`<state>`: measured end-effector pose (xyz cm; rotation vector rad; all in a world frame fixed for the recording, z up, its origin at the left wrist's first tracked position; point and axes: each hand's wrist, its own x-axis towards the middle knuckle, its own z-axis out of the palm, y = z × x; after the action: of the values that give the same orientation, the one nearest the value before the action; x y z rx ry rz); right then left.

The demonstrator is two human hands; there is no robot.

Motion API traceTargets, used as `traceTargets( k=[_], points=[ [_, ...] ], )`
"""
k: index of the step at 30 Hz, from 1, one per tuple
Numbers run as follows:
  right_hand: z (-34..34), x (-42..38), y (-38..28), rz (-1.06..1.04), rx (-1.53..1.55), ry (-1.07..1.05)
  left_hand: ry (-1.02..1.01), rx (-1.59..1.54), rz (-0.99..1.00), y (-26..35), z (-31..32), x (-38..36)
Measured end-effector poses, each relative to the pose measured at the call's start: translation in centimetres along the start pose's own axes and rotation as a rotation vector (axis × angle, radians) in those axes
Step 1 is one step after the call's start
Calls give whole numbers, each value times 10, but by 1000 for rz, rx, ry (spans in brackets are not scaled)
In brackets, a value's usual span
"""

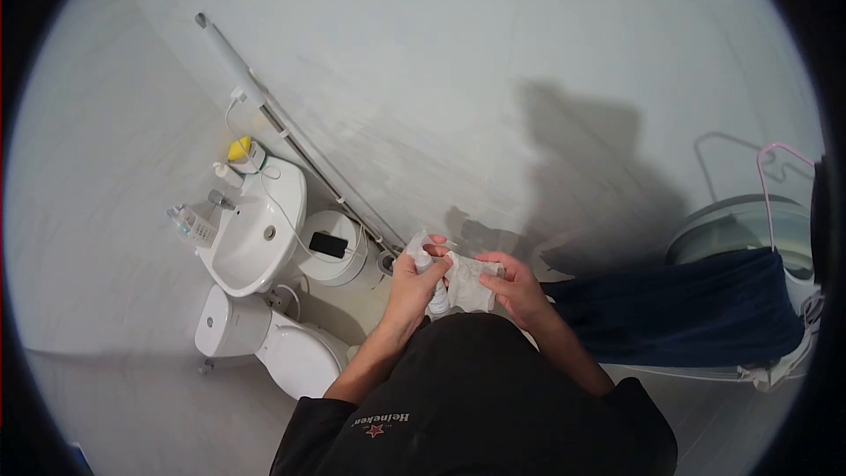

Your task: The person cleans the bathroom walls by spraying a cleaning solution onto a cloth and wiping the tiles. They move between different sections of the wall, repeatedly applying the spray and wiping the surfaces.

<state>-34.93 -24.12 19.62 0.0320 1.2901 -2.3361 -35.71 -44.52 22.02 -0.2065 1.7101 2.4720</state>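
A crumpled white cloth (471,289) is stretched between my two hands in front of my body. My right hand (518,289) pinches its right side between thumb and fingers. My left hand (416,278) is closed around a white bottle (439,301), which shows partly below the palm. The left thumb lies at the cloth's left edge. Whitish, partly see-through material (417,242) sticks out above the left hand, and the fingers hide much of what they grip.
At left are a sink (236,278) with bottles and a yellow item (239,149) on its rim, and a toilet (304,361). A phone (329,245) lies on a round white lid (339,275). A long pole (300,150) leans on the wall. Dark blue fabric (679,308) hangs right.
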Motion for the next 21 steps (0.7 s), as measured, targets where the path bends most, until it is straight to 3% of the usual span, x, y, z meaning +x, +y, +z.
traceTargets(
  k=[7,14,21],
  points=[
    [-9,-8,8,45,-73,107,124,-29,-35,-23,-4,-25],
    [-11,-13,42,305,-106,-101,367,138,-47,-61,-11,-98],
    [65,-31,79,489,-124,-374,703,-17,-33,-77,-46,-188]
  ],
)
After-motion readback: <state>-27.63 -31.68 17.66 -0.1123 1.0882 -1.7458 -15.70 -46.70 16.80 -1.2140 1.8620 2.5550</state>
